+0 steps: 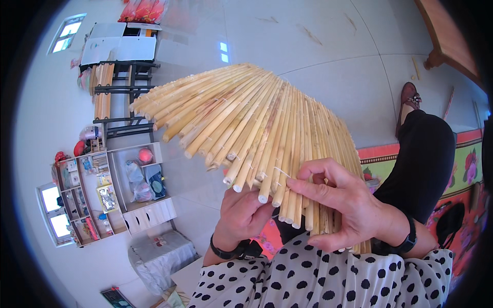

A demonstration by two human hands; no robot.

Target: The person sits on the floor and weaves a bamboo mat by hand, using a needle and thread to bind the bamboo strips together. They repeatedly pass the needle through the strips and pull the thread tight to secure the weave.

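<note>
A mat of pale, straw-coloured reed stalks, bound side by side with thin white string, fans out in front of me. Its cut stalk ends point toward my body. My left hand is closed at the near edge, its thumb bent by the stalk ends and its other fingers partly hidden beneath them. From the right, my right hand grips the mat, with one fingertip pressed on the stalks beside the string and the thumb lower down near the ends.
On the left stand a shelf unit full of small goods, a dark-framed rack and a grey-covered box. Wooden furniture is at the upper right. My dark-trousered leg stretches over a floral cloth toward the tiled floor.
</note>
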